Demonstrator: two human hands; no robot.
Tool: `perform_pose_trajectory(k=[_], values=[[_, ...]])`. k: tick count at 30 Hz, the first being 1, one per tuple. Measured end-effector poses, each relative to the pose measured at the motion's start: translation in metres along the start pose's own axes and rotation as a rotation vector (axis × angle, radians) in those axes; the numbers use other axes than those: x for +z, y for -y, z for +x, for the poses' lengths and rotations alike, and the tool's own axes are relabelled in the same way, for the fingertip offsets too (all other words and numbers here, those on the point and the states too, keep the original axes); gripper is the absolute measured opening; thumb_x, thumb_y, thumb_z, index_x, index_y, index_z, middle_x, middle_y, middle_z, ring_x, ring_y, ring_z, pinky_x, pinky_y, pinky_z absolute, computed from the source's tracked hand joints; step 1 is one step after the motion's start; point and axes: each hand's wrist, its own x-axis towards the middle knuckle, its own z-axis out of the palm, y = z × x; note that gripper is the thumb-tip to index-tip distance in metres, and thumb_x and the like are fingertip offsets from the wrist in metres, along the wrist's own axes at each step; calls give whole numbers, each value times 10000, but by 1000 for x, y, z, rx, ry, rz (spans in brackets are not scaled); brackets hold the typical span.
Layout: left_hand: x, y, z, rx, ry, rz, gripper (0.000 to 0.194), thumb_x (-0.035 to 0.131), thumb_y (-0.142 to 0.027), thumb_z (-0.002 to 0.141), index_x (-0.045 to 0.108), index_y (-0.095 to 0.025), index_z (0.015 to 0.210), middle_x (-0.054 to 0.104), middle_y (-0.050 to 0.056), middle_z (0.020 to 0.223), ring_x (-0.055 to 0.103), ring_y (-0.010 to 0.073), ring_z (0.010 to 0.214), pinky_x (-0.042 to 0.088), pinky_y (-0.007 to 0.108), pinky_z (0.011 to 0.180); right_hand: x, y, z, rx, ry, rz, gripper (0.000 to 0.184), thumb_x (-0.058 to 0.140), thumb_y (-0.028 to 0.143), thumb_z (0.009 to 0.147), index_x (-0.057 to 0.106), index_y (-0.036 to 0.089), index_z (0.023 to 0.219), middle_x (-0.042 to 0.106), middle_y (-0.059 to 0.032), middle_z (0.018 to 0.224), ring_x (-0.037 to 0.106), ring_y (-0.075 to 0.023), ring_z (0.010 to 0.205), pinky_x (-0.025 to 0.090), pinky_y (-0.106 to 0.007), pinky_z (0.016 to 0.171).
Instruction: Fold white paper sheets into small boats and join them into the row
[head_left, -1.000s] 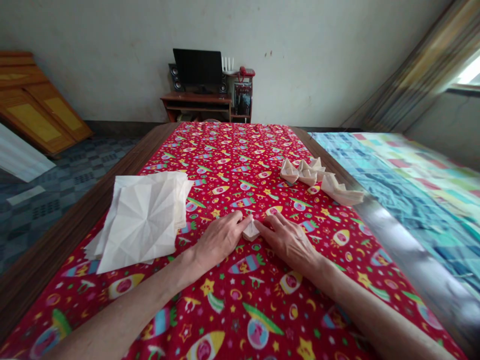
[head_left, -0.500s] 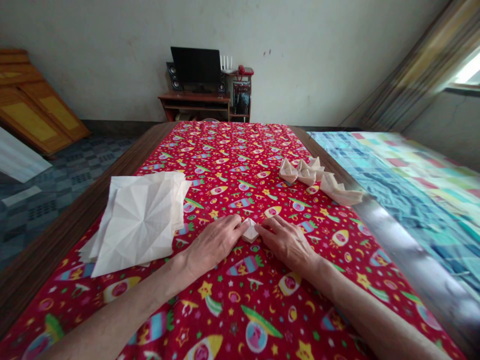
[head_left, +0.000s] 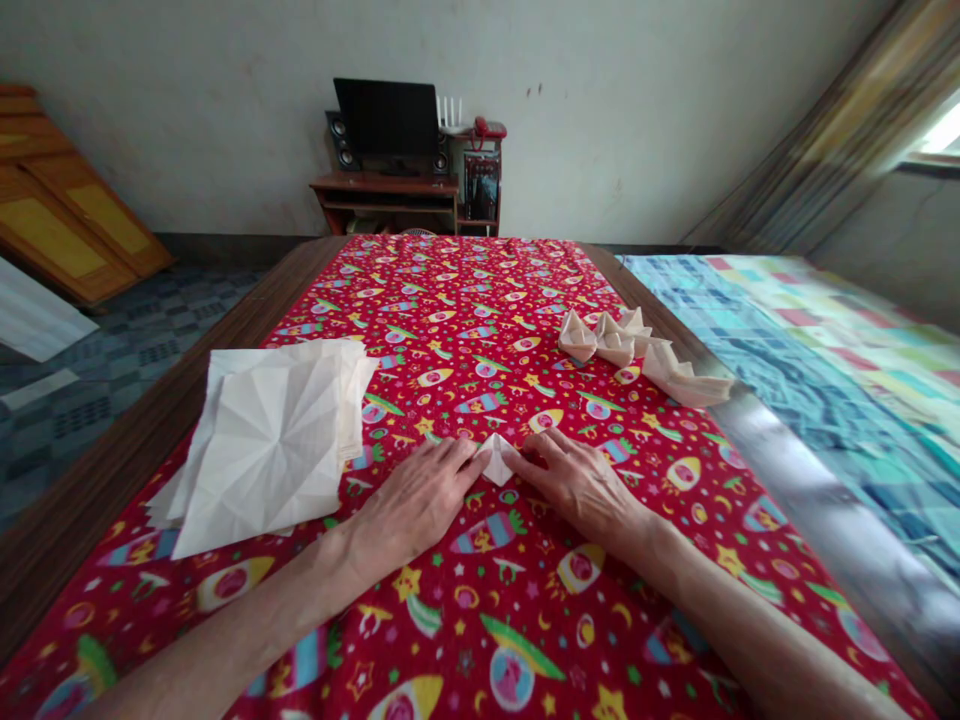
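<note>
A small folded piece of white paper (head_left: 496, 462) lies at the middle of the red patterned cloth, its top edge peaked. My left hand (head_left: 424, 485) pinches its left side, the thumb along the paper and the fingers bent beyond it. From the other side, my right hand (head_left: 574, 480) is closed on the paper's right edge with thumb and fingertips. Left of my hands is a stack of creased white paper sheets (head_left: 274, 440), the top one marked by folds fanning from its centre. Several folded paper boats (head_left: 619, 345) stand in a group farther off to the right.
The red cloth (head_left: 480, 300) covers a dark wooden table (head_left: 232, 325). Beyond its far end, a monitor (head_left: 386, 122) and speakers stand on a small desk (head_left: 382, 185). A bed with a checked cover (head_left: 787, 340) is to the right, and a wooden cabinet (head_left: 82, 210) to the left.
The small paper now shows a wider, flatter shape with a peak between my thumbs. Both hands stay in nearly the same place, and the view has shifted slightly.
</note>
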Motion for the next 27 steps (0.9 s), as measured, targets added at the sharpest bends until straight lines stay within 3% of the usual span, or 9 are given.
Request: perform_pose_trajectory(k=[6,12,20,23,27], values=[[5,-4,0,-69,-4,13,530,399,-125,846,347,-161,1372,496,102,1202,457,245,1098,393,411,937,3,0,1,0,-5,46,294,409,254,961,537,229,1225,536,-82,959,474,-185,859,436,-265,633],[3,-8,7,-70,-8,-2,548,411,-151,845,327,-136,1386,509,104,1170,454,265,1087,388,439,954,6,-2,1,-7,19,39,371,425,230,951,477,298,1312,532,-71,969,471,-172,818,429,-258,621],[5,-7,-15,58,-72,-106,551,412,-57,829,406,-218,1356,404,49,1385,325,217,1285,279,381,1099,6,-3,-16,-29,49,85,564,491,110,870,420,391,1354,466,-90,1243,440,-238,1095,466,-356,816],[6,-4,-16,63,-69,-140,546,449,-65,822,430,-224,1344,420,34,1390,312,210,1310,254,385,1124,5,-1,-15,0,46,83,528,496,121,874,454,390,1327,473,-83,1234,450,-231,1071,468,-344,803],[6,-2,-9,56,-99,-171,495,461,-97,856,438,-210,1338,468,21,1378,349,213,1299,265,420,1119,3,1,-7,78,26,83,400,464,175,908,515,299,1285,532,-89,1112,481,-214,974,464,-295,710]])
